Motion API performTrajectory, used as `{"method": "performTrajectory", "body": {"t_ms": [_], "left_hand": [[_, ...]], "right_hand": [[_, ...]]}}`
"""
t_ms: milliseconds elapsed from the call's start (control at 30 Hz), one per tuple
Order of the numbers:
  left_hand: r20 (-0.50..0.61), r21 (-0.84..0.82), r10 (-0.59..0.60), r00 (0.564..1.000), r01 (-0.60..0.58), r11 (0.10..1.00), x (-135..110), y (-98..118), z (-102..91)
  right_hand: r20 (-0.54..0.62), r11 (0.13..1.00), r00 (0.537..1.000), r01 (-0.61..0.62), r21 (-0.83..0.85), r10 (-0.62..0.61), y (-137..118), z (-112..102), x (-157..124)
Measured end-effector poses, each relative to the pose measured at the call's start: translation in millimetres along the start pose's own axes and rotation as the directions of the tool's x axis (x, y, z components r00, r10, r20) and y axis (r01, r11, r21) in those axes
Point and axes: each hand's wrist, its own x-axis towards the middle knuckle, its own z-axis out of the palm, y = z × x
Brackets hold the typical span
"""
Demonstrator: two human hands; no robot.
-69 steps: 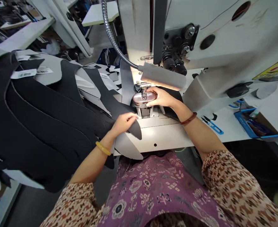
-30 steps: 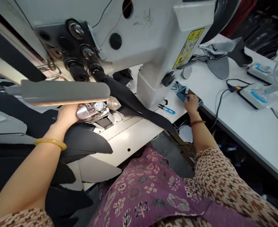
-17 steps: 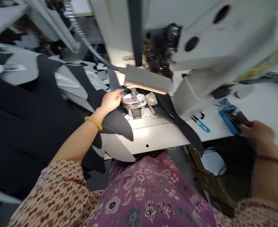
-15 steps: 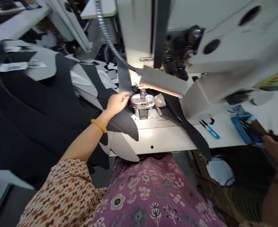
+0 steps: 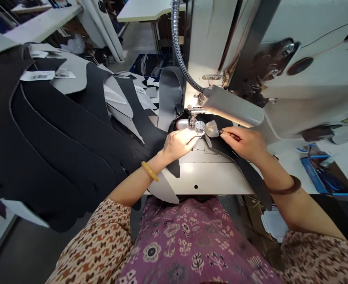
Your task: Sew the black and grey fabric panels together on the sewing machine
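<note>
In the head view, my right hand (image 5: 247, 144) is closed around the amber-brown handle of a small screwdriver (image 5: 233, 136). The tool's thin shaft points left, over a pale metal guide (image 5: 211, 129) beside the sewing machine's (image 5: 188, 120) needle area. My left hand (image 5: 179, 145) has its fingers pinched together at the lower edge of a round metal bobbin part (image 5: 200, 126); whether they grip it or something small is hidden. A black fabric piece (image 5: 245, 169) runs from behind the metal guide down over the table's front edge.
Overlapping black and grey fabric pieces (image 5: 73, 138) fill the left side, some with white labels. A lamp (image 5: 233, 105) on a flexible metal neck hangs low above the hands. On the right stands a blue tool box (image 5: 316, 173). A blue crate (image 5: 136, 65) lies behind.
My right hand has come from the blue box at the right to the machine, now holding the screwdriver. My left hand has moved from the fabric's edge to the round metal part.
</note>
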Motion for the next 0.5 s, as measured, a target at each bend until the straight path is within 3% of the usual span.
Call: {"method": "performTrajectory", "body": {"t_ms": [133,367,500], "left_hand": [[-0.047,0.037,0.018,0.999,-0.017,0.999,1,-5,1.0],[-0.197,0.009,0.096,0.976,-0.096,0.995,0,-10,8.7],[-0.164,-0.028,0.056,0.985,-0.061,0.998,0,-10,8.5]], "right_hand": [[-0.008,0.997,1.000,0.019,-0.076,-0.019,3,3,12],[-0.007,0.999,1.000,0.029,0.037,-0.028,7,26,17],[-0.038,1.000,0.999,0.009,-0.014,-0.009,5,18,10]]}}
